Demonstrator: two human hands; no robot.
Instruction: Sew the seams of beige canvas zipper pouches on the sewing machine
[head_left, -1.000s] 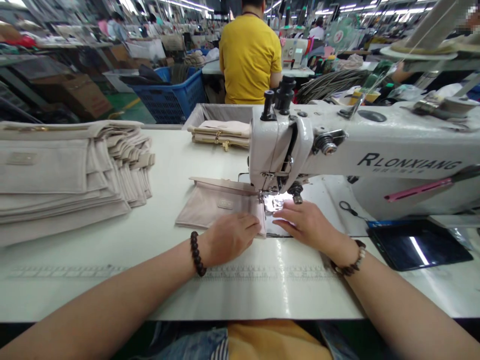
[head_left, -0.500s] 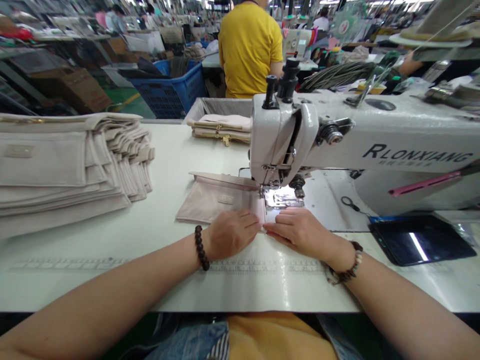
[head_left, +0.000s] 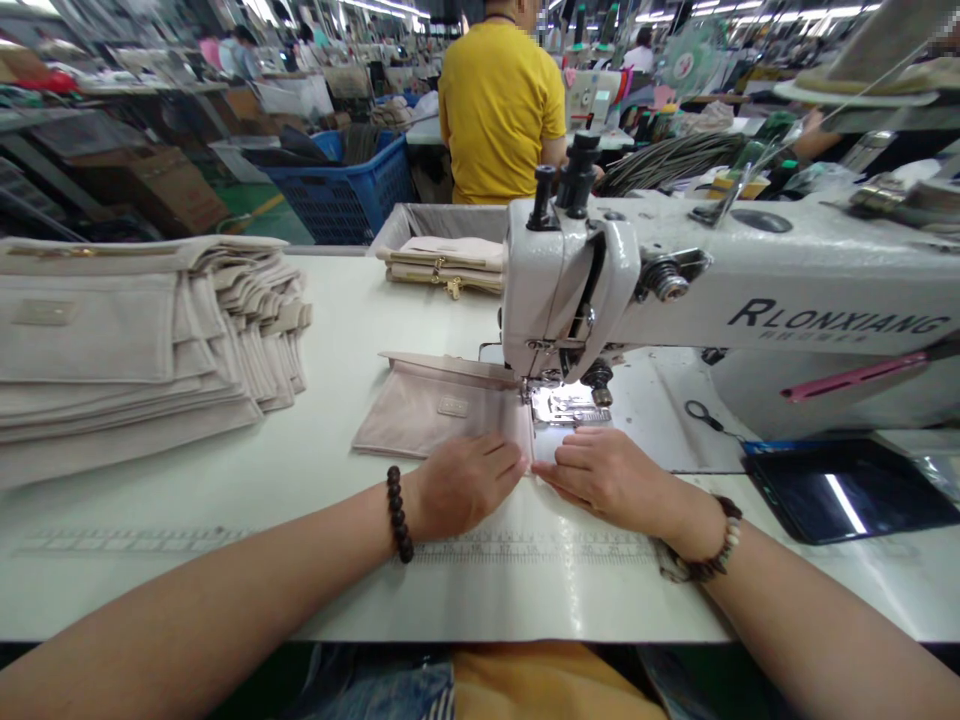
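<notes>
A beige fabric pouch (head_left: 420, 410) with a small label patch lies flat on the table, its right edge under the presser foot of the sewing machine (head_left: 570, 290). My left hand (head_left: 465, 485) is closed, its fingertips pressed together on the near right corner of the pouch. Touching that same corner from the right, my right hand (head_left: 611, 480) pinches the edge, index finger pointing left and the other fingers curled. The machine's lamp lights the metal plate (head_left: 570, 405) just beyond my right hand. What lies under my fingertips is partly hidden.
Left on the table is a stack of beige fabric pieces (head_left: 90, 340). A grey bin (head_left: 442, 218) with zippered pieces stands behind. A dark tablet (head_left: 847, 490) and small scissors (head_left: 703, 414) lie right. A printed ruler (head_left: 525, 547) runs along the front. A person in yellow (head_left: 502, 110) sits ahead.
The scene sits slightly lower in the picture as the head view has tilted up a little. Both hands stay at the pouch's corner, and my right fingers have shifted slightly from the machine plate.
</notes>
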